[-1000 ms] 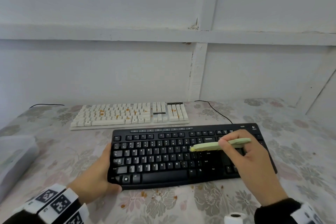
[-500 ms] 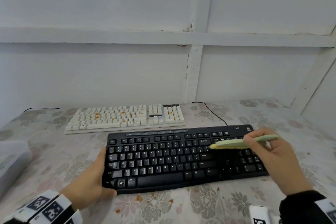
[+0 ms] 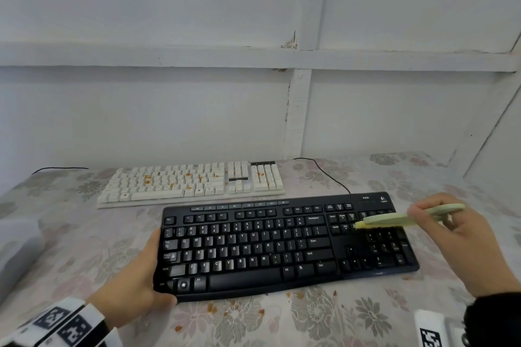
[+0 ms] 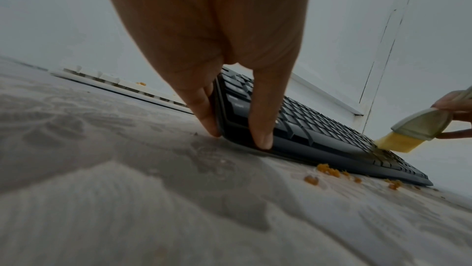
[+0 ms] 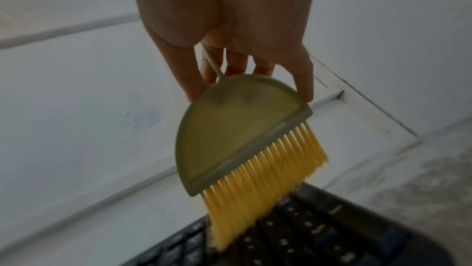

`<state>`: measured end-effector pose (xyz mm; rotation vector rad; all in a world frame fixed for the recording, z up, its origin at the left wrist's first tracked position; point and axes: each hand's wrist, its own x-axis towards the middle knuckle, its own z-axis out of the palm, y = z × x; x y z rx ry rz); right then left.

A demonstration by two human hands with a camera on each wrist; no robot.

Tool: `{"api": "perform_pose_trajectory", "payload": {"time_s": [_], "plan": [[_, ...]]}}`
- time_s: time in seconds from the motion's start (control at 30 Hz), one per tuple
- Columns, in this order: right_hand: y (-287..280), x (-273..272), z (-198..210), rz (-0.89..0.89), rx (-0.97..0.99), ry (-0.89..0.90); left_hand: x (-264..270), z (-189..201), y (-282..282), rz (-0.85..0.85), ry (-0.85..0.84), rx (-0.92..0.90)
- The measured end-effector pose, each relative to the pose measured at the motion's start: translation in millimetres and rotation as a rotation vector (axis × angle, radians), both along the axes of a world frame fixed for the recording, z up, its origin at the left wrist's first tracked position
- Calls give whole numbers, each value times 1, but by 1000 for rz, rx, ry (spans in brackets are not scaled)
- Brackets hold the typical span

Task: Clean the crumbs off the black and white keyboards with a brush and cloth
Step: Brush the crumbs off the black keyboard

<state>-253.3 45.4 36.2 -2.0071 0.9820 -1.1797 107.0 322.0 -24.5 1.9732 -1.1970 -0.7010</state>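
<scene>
The black keyboard (image 3: 282, 245) lies in front of me on the flowered tablecloth (image 3: 84, 248). My left hand (image 3: 141, 282) grips its left end (image 4: 230, 121), thumb on the front corner and fingers along the side. My right hand (image 3: 456, 236) holds a pale green brush (image 3: 394, 217) with yellow bristles (image 5: 263, 185) over the keys near the number pad. Behind lies the white keyboard (image 3: 191, 183), with orange crumbs (image 3: 147, 177) on its keys. No cloth is in view.
Orange crumbs (image 4: 329, 170) lie on the tablecloth along the black keyboard's front edge (image 3: 210, 307). A black cable (image 3: 324, 175) runs from behind the keyboards toward the white wall. A pale box (image 3: 14, 256) sits at the left edge.
My right hand has carried the brush rightward along the black keyboard, from the enter-key area to the number pad end. The left hand keeps its hold on the left end.
</scene>
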Motion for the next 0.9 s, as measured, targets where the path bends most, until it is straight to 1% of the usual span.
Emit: {"api": "perform_pose_trajectory", "payload": {"time_s": [0.07,0.1,0.17,0.3,0.33,0.37,0.43,0.5,0.63,0.7,0.8,0.9], "plan": [[4,2,2,70,62,-30,1,-1,0,1,-8,5],[3,0,0,77,73,-18,1,-1,0,0,-7,7],[-1,-6,-2,31,49,32,1,-1,0,3,-4,13],[-3,-15,7,-128,1,87,0,0,0,6,-17,21],[2,-12,13,-158,-34,86,0,1,0,5,-24,20],[9,-7,19,-150,-40,48,-1,1,0,3,-29,19],[30,8,28,-97,-26,-47,-3,4,0,-3,-30,22],[56,33,29,8,47,-115,-4,6,-1,-14,-32,23],[119,98,21,259,56,-13,-4,6,1,-22,-55,21],[146,125,14,347,57,58,-5,7,1,-25,-69,16],[173,155,2,411,14,130,-9,11,0,-29,-77,-21],[191,177,1,437,39,176,-10,14,-1,-35,-104,-43]]}}
